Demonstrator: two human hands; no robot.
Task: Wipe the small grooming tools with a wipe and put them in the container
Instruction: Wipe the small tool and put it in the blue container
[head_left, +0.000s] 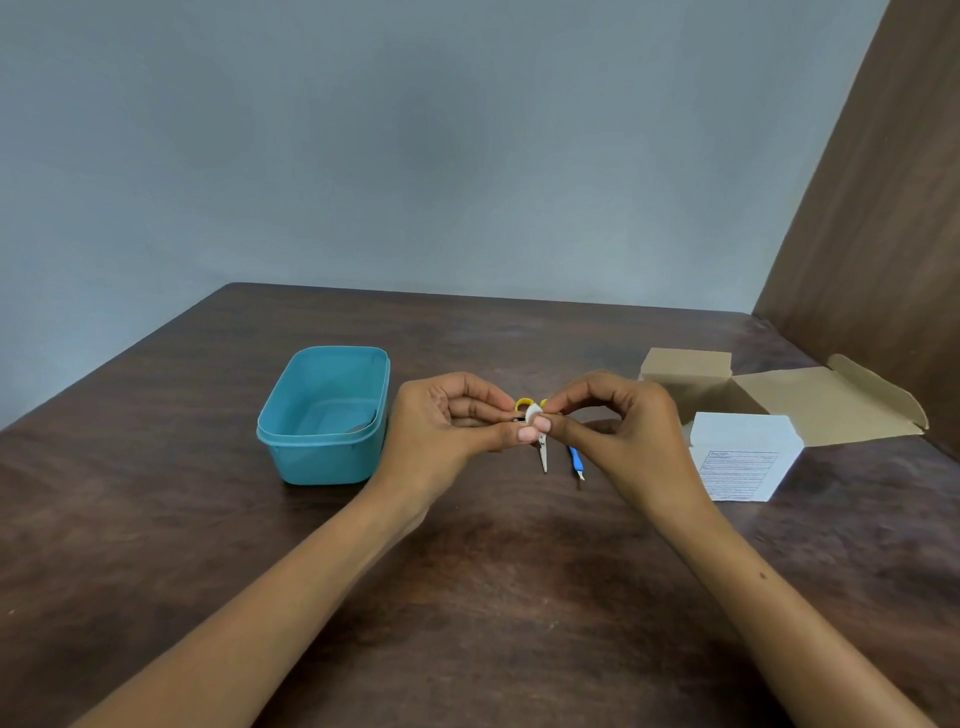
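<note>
My left hand (447, 426) and my right hand (623, 431) meet fingertip to fingertip above the table. The right hand pinches a small white wipe (532, 414) against a small dark tool (519, 419) held by my left thumb and fingers; most of that tool is hidden. Just behind and below the fingertips are small scissors (543, 456) with yellow handles, blades pointing toward me; I cannot tell whether they are held. A thin blue-handled tool (575, 460) lies on the table beside them. The open teal container (322, 462) stands left of my left hand, with something grey in its near right corner.
A white box (743, 457) with printed text stands right of my right hand. Behind it is an open brown cardboard box (810, 402). The dark wooden table (493, 571) meets a grey wall at the back and a brown panel on the right.
</note>
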